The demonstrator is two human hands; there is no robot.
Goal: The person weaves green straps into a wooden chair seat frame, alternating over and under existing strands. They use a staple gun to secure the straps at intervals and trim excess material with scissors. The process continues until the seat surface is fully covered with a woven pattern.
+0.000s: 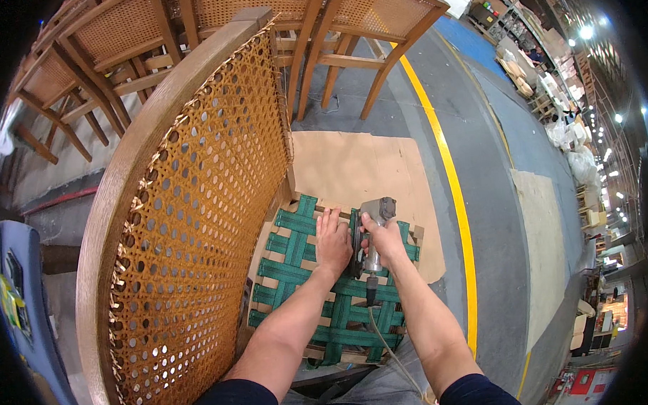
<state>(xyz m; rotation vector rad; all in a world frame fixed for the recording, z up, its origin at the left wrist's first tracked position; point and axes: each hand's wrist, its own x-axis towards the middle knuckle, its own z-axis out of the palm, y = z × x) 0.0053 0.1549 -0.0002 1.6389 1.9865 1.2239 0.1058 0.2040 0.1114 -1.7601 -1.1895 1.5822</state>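
A wooden chair with a curved cane-woven back (196,207) lies in front of me, its seat frame (281,204) crossed by green webbing straps (291,271) woven over and under. My left hand (332,239) rests flat on the webbing near the seat's far edge, fingers together. My right hand (384,240) grips a grey pneumatic staple gun (376,233) held against the webbing right beside the left hand. A hose (386,347) runs from the tool's handle back toward me.
Brown cardboard (358,169) lies on the grey floor under the chair. Several cane-seat wooden chairs (118,38) stand behind. A yellow floor line (452,184) runs at the right, with more cardboard (546,237) beyond. A blue chair (24,299) stands at the left.
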